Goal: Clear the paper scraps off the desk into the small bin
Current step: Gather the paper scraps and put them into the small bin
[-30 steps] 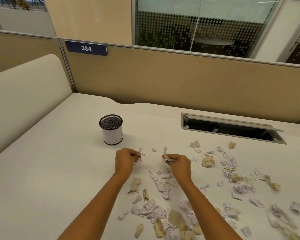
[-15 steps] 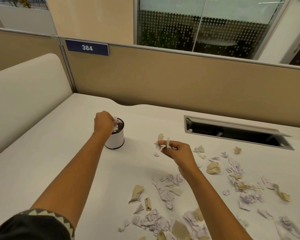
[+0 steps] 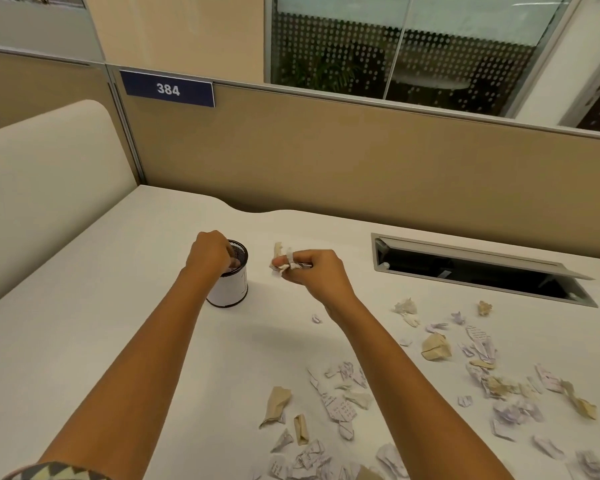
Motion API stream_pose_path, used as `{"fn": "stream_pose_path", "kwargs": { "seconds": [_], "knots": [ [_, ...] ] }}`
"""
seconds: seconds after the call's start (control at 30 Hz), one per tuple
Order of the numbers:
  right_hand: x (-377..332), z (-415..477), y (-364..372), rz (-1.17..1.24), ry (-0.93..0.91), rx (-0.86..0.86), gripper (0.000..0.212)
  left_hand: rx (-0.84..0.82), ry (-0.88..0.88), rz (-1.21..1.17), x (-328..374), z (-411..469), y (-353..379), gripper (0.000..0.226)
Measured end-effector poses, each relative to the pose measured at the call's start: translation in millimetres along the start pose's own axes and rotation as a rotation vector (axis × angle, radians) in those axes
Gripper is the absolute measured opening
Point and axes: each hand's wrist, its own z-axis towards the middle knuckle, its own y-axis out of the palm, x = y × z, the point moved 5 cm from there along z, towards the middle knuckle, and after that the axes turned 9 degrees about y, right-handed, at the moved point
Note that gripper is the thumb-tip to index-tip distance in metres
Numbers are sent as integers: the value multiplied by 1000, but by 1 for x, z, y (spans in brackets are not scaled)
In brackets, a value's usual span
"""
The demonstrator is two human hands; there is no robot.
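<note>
Right hand moved nearer bin, gripping scraps

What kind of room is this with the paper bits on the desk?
Most likely an office cubicle. A white desk is fenced in by tan partition walls, one carrying a blue plate marked 384, and the desk has a cable hatch built in. Behind are frosted glass walls.

One small bin, two hands, one number plate, and paper scraps too many to count.
</note>
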Motion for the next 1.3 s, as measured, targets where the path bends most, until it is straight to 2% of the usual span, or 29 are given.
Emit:
{"fn": "stream_pose_path", "kwargs": {
  "seconds": [0.13, 0.3, 0.43, 0.53, 0.63, 0.9, 1.13, 1.3],
  "knots": [
    [-31, 21, 28, -157, -101, 16, 20, 181, 56, -116, -6, -10, -17, 22],
    [-51, 57, 78, -527, -125, -17, 22, 364, 47, -167, -12, -21, -37, 24],
    [-46, 75, 112, -741, -69, -65, 26, 388, 58, -206, -16, -21, -41, 25],
    [-42, 76, 131, -900, -102, -119, 27, 392, 75, -234, -18, -20, -41, 26],
    [-37, 77, 141, -977, -67, -177, 30, 397, 84, -259, -20, -20, -39, 25],
    [-61, 66, 118, -997, -124, -149, 36, 430, 106, -236, -21, -27, -39, 24],
    [-65, 47, 77, -679, -166, 117, 27, 470, 127, -269, -12, -42, -34, 24],
    [-38, 25, 37, -568, -141, 217, 27, 452, 159, -300, -5, -61, -17, 25]
  ]
}}
